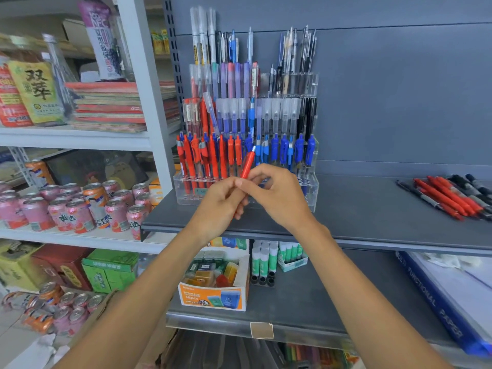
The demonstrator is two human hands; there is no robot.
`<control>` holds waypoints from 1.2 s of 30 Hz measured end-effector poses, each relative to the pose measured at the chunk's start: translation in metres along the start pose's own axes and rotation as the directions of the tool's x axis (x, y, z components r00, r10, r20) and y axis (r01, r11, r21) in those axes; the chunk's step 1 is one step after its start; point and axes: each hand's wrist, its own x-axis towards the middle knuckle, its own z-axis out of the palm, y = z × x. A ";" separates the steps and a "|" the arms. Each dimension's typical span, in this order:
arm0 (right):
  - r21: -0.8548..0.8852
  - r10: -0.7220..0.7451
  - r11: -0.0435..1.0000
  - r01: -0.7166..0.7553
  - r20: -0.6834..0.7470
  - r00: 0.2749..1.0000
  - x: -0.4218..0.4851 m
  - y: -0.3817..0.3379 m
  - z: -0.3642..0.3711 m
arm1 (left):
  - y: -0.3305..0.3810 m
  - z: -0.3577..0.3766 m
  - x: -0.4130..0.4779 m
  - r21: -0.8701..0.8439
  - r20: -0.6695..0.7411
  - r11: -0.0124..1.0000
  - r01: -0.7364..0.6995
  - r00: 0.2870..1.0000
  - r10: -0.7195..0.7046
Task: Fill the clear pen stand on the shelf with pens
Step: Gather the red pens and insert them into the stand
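The left hand [221, 206] grips the lower end of a red pen [248, 162] and the right hand [277, 195] pinches its barrel, probably steadying it for a free slot in the clear stand [312, 188] behind, already crowded with red and blue pens, while loose pens [447, 198] wait on the shelf [359, 211].

A yellow-green packet [37, 94] at the left end of the top white shelf reads "双萃". The purple pouch [102, 41] beside it reads "NFC". Pink cans [66, 217] one shelf down show "美" and "达". An orange box [213, 298] at the lower grey shelf's front edge reads "48pcs". The blue pack [436, 296] at its right end reads "MULTI FUNCTIONAL PAPER".
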 end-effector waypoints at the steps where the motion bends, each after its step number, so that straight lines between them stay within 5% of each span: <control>1: 0.015 0.000 1.000 0.000 -0.014 1.000 -0.001 0.002 -0.001 | -0.001 0.001 -0.001 0.007 0.004 1.000 -0.011 1.000 0.011; 14: 0.193 0.088 0.980 -0.058 -0.153 0.984 0.016 -0.011 -0.023 | -0.009 -0.017 -0.007 0.292 0.007 0.956 -0.026 1.000 0.025; 23: 0.017 0.042 0.999 -0.040 -0.183 0.982 0.043 -0.011 -0.017 | -0.027 -0.033 -0.006 0.684 0.044 0.678 -0.269 0.943 0.330; 36: -0.159 -0.102 0.985 0.064 -0.244 0.965 0.049 -0.009 -0.005 | -0.038 -0.029 0.002 0.684 0.032 0.683 -0.258 0.945 0.326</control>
